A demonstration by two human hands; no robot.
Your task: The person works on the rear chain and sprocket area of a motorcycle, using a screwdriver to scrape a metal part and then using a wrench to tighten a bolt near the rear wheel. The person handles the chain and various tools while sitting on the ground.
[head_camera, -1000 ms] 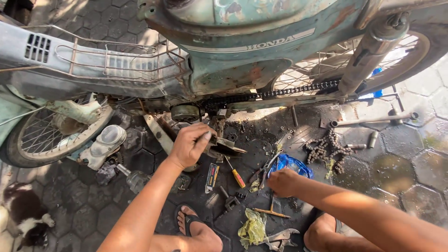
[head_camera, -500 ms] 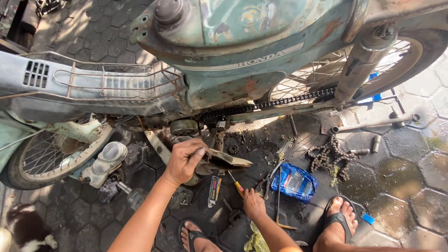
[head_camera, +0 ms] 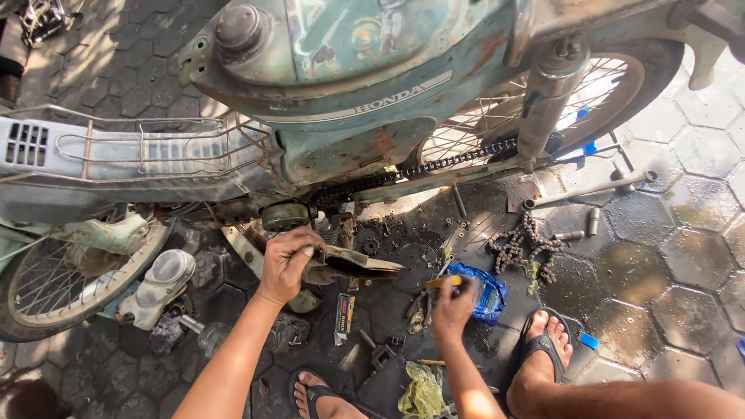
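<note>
the left hand [head_camera: 285,264] grips a greasy metal cover [head_camera: 353,262] under the green motorbike [head_camera: 349,101]. the right hand [head_camera: 452,304] closes on a yellow-handled screwdriver [head_camera: 436,282]. a removed chain [head_camera: 521,247] lies on the oily paving [head_camera: 683,233]; the drive chain [head_camera: 419,167] remains fitted, so work looks midway.

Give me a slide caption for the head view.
Left hand grips rusty engine part under motorcycle; right hand lifts yellow-handled tool.

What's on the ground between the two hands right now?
In the head view, between the left hand and the right hand juts the flat metal piece that the left hand grips; below it lies oily paving with small scattered parts.
</note>
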